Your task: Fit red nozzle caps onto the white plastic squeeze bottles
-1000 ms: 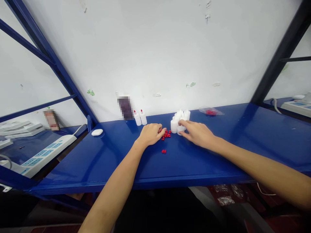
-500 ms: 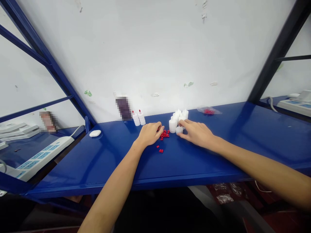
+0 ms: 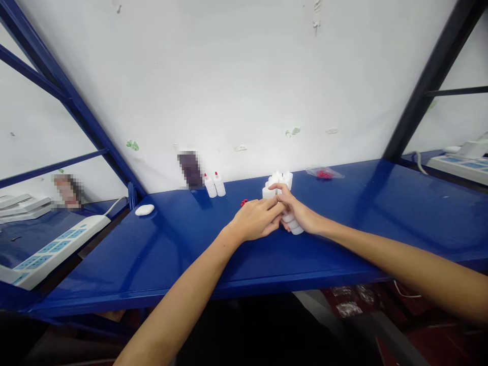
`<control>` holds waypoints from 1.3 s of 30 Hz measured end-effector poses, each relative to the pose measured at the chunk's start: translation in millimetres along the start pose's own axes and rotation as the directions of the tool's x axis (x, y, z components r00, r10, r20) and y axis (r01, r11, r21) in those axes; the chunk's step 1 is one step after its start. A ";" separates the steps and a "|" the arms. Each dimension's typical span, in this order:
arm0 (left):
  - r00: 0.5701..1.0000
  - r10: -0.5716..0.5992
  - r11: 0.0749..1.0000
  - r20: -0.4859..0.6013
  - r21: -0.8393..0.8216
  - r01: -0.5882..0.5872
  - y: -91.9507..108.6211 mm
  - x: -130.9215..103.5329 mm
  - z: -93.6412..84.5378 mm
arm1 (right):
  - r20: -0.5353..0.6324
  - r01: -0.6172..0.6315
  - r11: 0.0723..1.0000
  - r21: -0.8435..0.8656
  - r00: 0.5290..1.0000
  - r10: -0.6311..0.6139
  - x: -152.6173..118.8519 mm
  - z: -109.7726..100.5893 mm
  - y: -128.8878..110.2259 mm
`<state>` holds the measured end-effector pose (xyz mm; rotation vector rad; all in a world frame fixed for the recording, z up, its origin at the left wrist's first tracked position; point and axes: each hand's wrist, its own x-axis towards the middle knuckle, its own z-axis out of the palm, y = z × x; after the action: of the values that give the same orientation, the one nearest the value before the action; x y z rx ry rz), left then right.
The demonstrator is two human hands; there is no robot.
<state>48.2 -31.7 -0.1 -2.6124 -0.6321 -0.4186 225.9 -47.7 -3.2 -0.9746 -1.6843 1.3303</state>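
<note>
Evidently, the bottle point(image 3: 296, 225) (plain white, partly hidden) tilts.

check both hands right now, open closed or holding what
Left hand: curled in close to a white bottle; cannot tell whether it holds anything.
Right hand: closed around that bottle, which is tilted.

On my feed, left forearm point(image 3: 194, 290) enters from 7 o'clock, right forearm point(image 3: 385, 254) from 4, left hand point(image 3: 256, 219) pointing toward 2, curled right hand point(image 3: 299, 209) toward 10, fingers point(image 3: 276, 208) overlapping.
</note>
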 end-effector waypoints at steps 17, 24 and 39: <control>0.972 -0.204 0.976 0.114 0.099 0.194 -22.8 -10.9 -6.6 | 0.068 0.127 0.984 -0.124 0.991 -0.119 -0.8 -1.5 -1.6; 0.947 -0.281 0.960 0.154 0.056 0.275 -23.0 -10.0 -10.4 | 0.036 0.214 0.953 -0.214 0.977 -0.212 -0.7 -0.5 0.0; 0.929 -0.293 0.955 0.225 0.114 0.273 -5.1 9.1 -10.7 | 0.015 0.381 0.791 -0.479 0.904 -0.427 1.2 7.1 -5.6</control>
<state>51.4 -29.2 14.3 -2.5197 -1.0931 -0.1555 218.4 -50.3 1.3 -0.8486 -2.0497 0.5858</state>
